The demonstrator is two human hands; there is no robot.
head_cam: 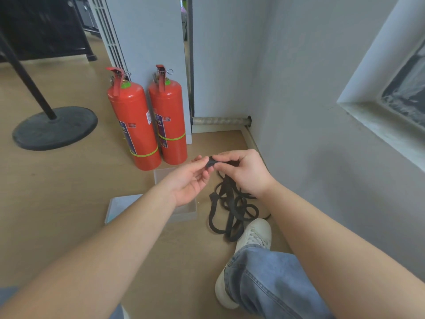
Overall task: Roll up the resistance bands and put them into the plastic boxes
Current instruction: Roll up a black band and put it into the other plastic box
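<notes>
- Resistance bands (230, 210) lay in a black tangle on the floor at lower centre, outside the box, with one end raised to the hands.
- Left of centre, a flat clear panel (122, 206) lay beside the plastic box (165, 178), whose inside the forearm mostly hid.
- The left hand (190, 183), half curled, pinched the band's small rolled end.
- The right hand (243, 171) gripped that same end between thumb and forefinger.
</notes>
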